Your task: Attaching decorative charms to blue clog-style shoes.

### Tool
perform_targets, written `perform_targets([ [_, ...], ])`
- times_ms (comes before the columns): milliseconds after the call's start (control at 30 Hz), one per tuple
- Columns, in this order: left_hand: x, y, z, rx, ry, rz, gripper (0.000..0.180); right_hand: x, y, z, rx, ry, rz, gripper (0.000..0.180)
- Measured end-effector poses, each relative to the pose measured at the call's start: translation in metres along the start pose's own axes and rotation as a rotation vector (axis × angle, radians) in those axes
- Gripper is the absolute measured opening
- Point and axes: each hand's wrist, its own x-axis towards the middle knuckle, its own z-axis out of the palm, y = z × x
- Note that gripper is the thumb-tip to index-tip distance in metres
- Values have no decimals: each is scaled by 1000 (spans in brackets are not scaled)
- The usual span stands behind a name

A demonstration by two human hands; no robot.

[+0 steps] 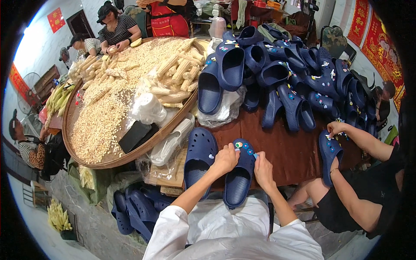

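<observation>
A navy clog [238, 177] stands in front of me at the table's near edge, its toe pointing away. Several small charms, mostly blue with one green and white, dot its upper. My left hand [226, 158] is closed on the upper's left side, its fingertips beside the charms. At the upper's right side, my right hand [264, 171] pinches a small blue shoe charm [255, 155]; whether this is set in a hole I cannot tell. Just left of my left hand lies a second navy clog [199, 145] with round holes and one small pale charm.
Navy clogs [277, 71] pile up on the brown-covered table [281, 149]. A wide round woven tray [108, 164] of corn kernels and cobs stands left. Another person's hands [336, 130] handle a clog at right. More clogs [136, 208] lie below left.
</observation>
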Motion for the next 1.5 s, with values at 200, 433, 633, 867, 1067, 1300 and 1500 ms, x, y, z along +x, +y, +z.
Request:
perform_targets([
  [200, 8, -10, 9, 104, 34, 93, 31, 34, 17, 14, -117, 91, -44, 17],
  [433, 18, -2, -11, 235, -11, 156, 11, 49, 1, 4, -136, 213, -179, 21],
  [633, 7, -7, 3, 210, 58, 107, 9, 49, -10, 9, 88, 40, -133, 25],
  [867, -5, -18, 11, -88, 244, 119, 7, 50, 0, 17, 70, 100, -167, 25],
  [1067, -13, -9, 0, -139, 199, 80, 13, 62, -13, 13, 93, 7, -110, 33],
  [1300, -19, 6, -13, -231, 29, -6, 41, 77, -9, 21, 17, -33, -73, 55],
  [1500, -14, -9, -11, -378, -51, -29, 45, 72, -28, 11, -47, -71, -48, 61],
])
